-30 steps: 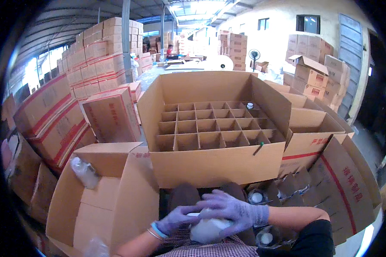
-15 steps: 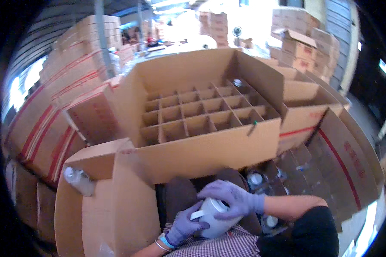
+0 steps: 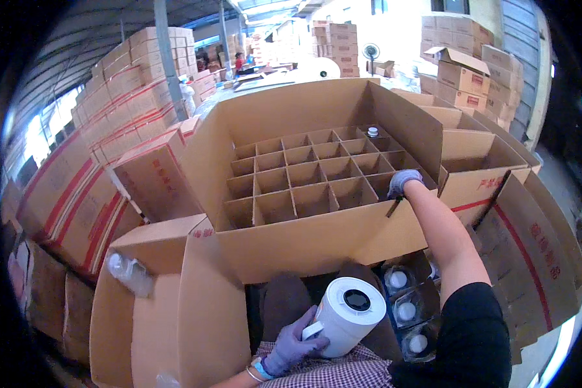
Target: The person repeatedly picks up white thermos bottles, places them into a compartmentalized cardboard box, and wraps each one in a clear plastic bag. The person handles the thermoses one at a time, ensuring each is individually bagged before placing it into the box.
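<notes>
My left hand (image 3: 294,346) is closed around a white handled jug (image 3: 349,317), which rests tilted on my lap. A dark round opening shows in the jug's flat white top. My right arm reaches forward to the near right corner of a large cardboard box (image 3: 317,239) with a grid of card dividers. There my right hand (image 3: 405,183) is at the box's near wall, its fingertips partly hidden. Just below it, a thin dark tool (image 3: 393,207) hangs over the wall's edge. A bottle with a white cap (image 3: 372,132) stands in a back right cell.
An open carton (image 3: 213,323) at the left holds a clear wrapped bottle (image 3: 130,275). Several white-capped bottles (image 3: 405,312) in clear wrap stand to my right, beside an open carton's flap (image 3: 530,258). Stacked cartons (image 3: 136,97) and a fan (image 3: 371,52) are farther off.
My right hand has left the jug and moved forward to the box's near right corner. The jug's top now shows fully, with my left hand still holding it.
</notes>
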`<action>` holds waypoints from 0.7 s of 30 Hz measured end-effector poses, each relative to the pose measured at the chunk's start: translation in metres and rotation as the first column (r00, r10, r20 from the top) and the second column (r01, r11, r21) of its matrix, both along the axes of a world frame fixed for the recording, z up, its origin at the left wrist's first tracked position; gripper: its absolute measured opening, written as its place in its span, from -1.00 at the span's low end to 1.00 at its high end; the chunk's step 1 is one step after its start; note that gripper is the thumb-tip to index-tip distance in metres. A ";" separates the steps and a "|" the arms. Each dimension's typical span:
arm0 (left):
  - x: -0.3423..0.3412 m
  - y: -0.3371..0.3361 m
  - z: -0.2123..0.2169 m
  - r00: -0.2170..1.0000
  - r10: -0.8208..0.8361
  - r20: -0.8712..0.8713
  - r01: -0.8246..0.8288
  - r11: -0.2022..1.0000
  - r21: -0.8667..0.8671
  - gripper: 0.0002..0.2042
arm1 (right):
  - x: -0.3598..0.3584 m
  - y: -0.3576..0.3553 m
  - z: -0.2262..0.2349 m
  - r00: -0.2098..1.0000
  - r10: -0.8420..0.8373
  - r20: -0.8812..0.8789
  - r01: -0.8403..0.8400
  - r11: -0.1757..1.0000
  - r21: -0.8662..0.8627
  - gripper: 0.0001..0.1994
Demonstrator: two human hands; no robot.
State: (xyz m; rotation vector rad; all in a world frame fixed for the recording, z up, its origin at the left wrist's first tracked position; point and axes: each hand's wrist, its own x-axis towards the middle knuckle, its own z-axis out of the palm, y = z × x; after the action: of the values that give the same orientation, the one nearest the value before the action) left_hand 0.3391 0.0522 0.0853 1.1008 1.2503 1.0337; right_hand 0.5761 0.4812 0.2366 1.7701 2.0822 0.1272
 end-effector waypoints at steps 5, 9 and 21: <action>-0.016 0.003 -0.003 0.976 -0.030 0.216 0.020 0.999 0.049 -0.17 | 0.000 -0.004 0.026 0.877 0.318 -0.359 -0.257 0.944 0.210 -0.59; -0.043 0.024 0.023 0.902 -0.221 0.370 0.237 0.972 0.004 -0.27 | -0.001 -0.088 0.051 0.243 0.338 -0.909 -0.416 0.883 0.217 -0.79; -0.052 0.053 0.008 0.773 -0.539 0.335 0.582 0.812 -0.035 -0.09 | 0.022 -0.312 0.004 -0.309 0.927 -0.211 -0.787 -0.126 0.604 -0.76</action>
State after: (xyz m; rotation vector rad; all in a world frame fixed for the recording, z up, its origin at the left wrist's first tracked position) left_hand 0.2870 0.1055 0.0936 1.0618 0.6529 0.6118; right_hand 0.5976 0.1689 0.2407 -0.5572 3.5496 0.1949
